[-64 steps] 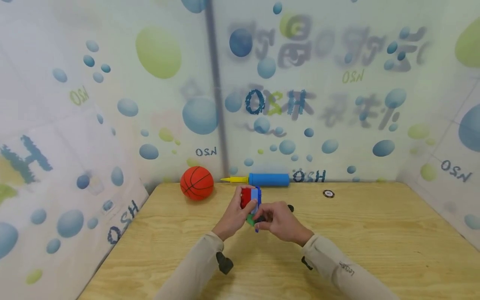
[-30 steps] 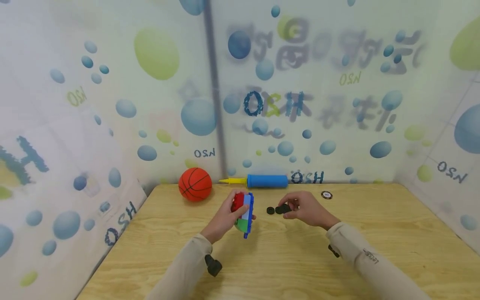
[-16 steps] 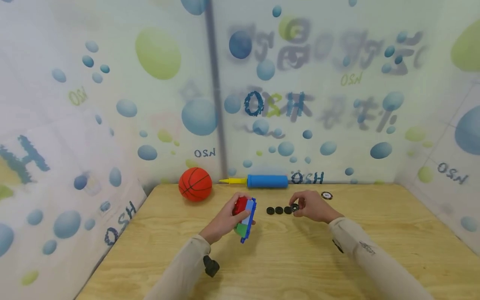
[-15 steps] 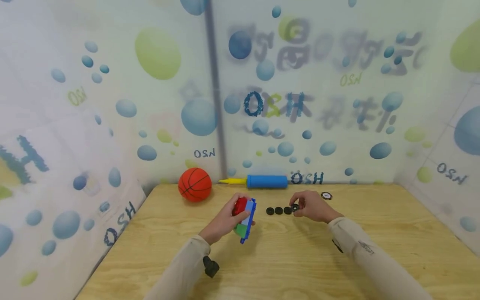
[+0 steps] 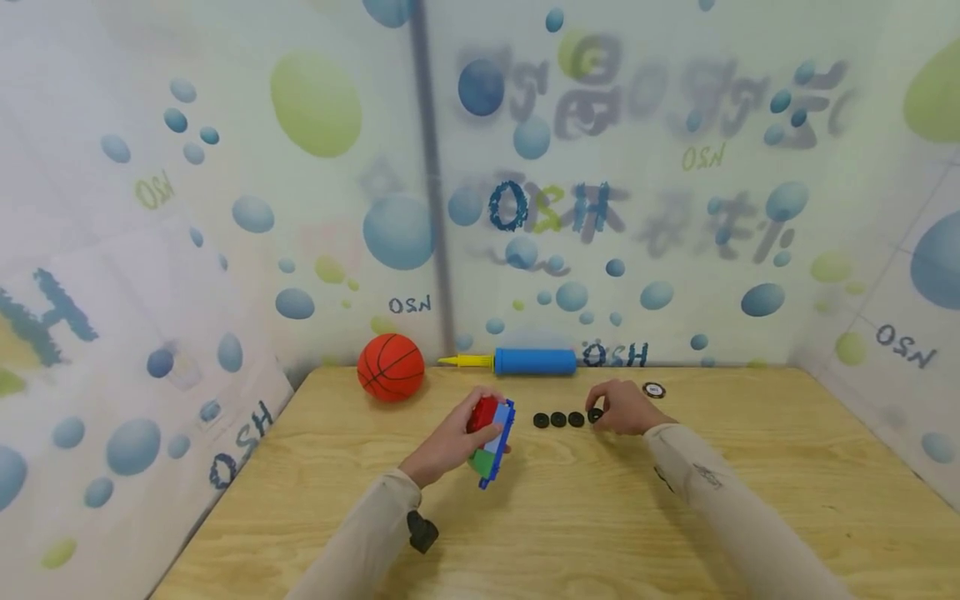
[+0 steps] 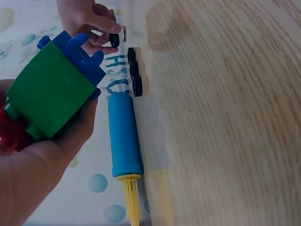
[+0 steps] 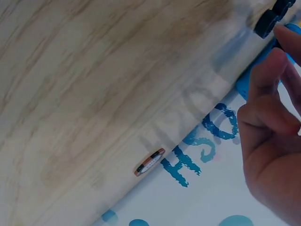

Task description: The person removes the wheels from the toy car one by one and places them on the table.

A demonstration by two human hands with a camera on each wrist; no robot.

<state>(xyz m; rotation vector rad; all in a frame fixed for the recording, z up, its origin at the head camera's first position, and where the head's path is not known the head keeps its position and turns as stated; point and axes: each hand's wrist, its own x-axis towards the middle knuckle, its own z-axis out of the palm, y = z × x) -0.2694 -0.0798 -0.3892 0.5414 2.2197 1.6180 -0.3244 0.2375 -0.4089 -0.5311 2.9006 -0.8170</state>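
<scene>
My left hand (image 5: 444,446) grips a toy built of red, light blue and green bricks on a blue base (image 5: 492,442), tilted above the table. In the left wrist view, its green block (image 6: 51,89) faces the camera, with blue hooks and studs along one side. To the right, my right hand (image 5: 628,407) pinches a small black toy wheel (image 5: 596,414) between thumb and fingertips. It is at the right end of a row, where three like black wheels (image 5: 558,419) lie on the table. In the right wrist view, fingers mostly cover the pinched wheel.
An orange-red basketball (image 5: 391,367) sits at the back left of the wooden table (image 5: 570,517). Beside it, a blue hand pump (image 5: 534,362) with a yellow nozzle lies along the wall. A poker chip (image 5: 654,390) lies just beyond the right hand.
My right hand has moved from the brick toy to the right, and black wheels now lie in a row. The left hand has drawn slightly left and tilted the toy.
</scene>
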